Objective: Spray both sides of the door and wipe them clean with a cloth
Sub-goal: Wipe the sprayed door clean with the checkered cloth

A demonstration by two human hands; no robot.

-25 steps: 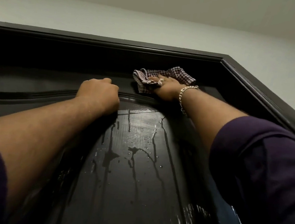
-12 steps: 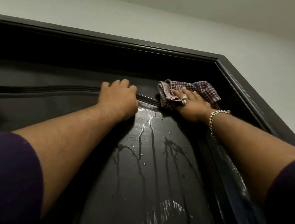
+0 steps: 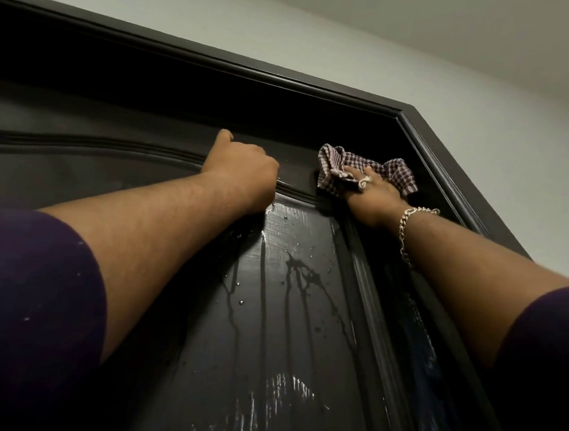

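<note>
1. Pale wall (image 3: pixel 460 76) and ceiling sit above a dark frame (image 3: pixel 287 88) that runs across the top and down the right side.
2. Within the frame stands the door (image 3: pixel 283 335), dark and glossy, seen from below, with a raised moulding curving across its upper part.
3. Its centre panel is wet: drops and long runs of liquid trail downward, and streaks catch the light lower down.
4. At the top right corner, the right hand (image 3: pixel 369 195) presses the checked cloth (image 3: pixel 397 172) against the door, just beside the frame. Its fingers lie spread on the bunched cloth; a ring and a chain bracelet (image 3: pixel 409 226) show.
5. Resting on the moulding near the middle is the left hand (image 3: pixel 242 173), braced on the door. Its fingers are curled in a loose fist with the thumb raised, and no object shows in it.
6. No spray bottle is in view.
7. Judging from the wet runs, this side has been sprayed and wiping is under way at the top edge.
8. Most of the panel below looks unwiped, so plenty remains here.
9. Whether the other side is done cannot be told.
</note>
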